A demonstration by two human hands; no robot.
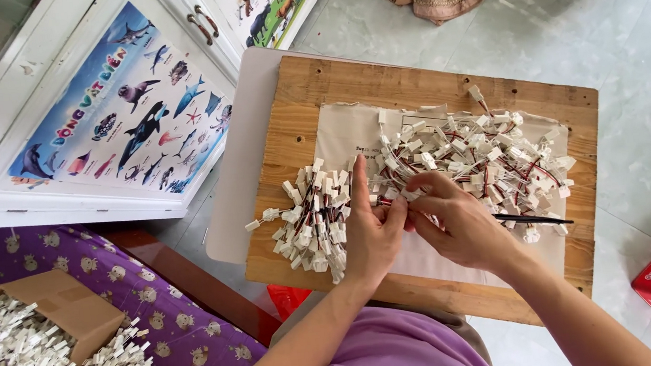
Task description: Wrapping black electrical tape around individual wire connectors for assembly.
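Both hands meet over the middle of the wooden board, working one small wire connector between them. Left hand: thumb and middle fingers pinched on the white plug end, index finger straight up and free. Right hand: fingertips closed on the same piece from the other side, with dark tweezers tucked under the palm, tips pointing toward the board's right edge.

Relative to the board:
- sorted bundle of connectors on its left-centre part, some overhanging the front-left edge
- loose tangled heap of connectors on its right half, on a paper sheet
- cardboard box of connectors well off to its lower left, on purple cloth

Risks, as I judge them:
- Red/black leads in the heap are interlocked; pulling one free could drag neighbours along or off the far right edge.
- The bundle's overhanging pieces could drop to the floor if the left wrist brushes them.
- Tweezers are held loosely while the fingers do other work, so they could slip or snag a wire.
- A two-sided pinch on a tiny plug could strain the lead at the crimp.
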